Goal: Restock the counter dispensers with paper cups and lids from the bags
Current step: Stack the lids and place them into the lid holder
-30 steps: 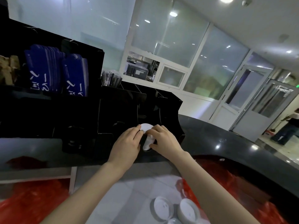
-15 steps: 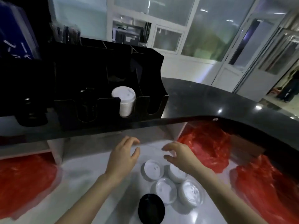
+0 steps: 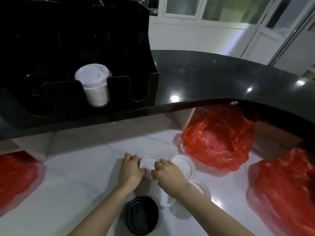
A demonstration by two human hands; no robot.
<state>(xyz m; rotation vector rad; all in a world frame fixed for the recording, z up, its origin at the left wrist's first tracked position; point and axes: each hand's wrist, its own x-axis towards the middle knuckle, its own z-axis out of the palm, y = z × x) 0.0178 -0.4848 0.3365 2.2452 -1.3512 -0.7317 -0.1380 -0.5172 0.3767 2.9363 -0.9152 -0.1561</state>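
Left hand (image 3: 129,171): at 6 o'clock of the view, fingers curled around the left rim of a white lid stack (image 3: 148,165) on the white lower surface (image 3: 81,176).
Right hand (image 3: 167,174): just beside the left hand, at its 3 o'clock; fingers curled onto the right rim of the same stack, so both hands grasp it.
Other white lids: one stack (image 3: 185,165) touches the right hand at its 1 o'clock; two more (image 3: 202,189) lie partly hidden under the right wrist.
Black lid stack (image 3: 141,215): at 6 o'clock of the hands, between the two forearms.
Black dispenser (image 3: 119,89): on the dark counter (image 3: 213,77), at 11 o'clock of the hands; one front slot holds a stack of white lids (image 3: 93,84), tilted toward the viewer.
Red bags: one (image 3: 218,138) at 2 o'clock of the hands under the counter edge, another (image 3: 286,189) at 3 o'clock, a third (image 3: 15,174) at 9 o'clock.
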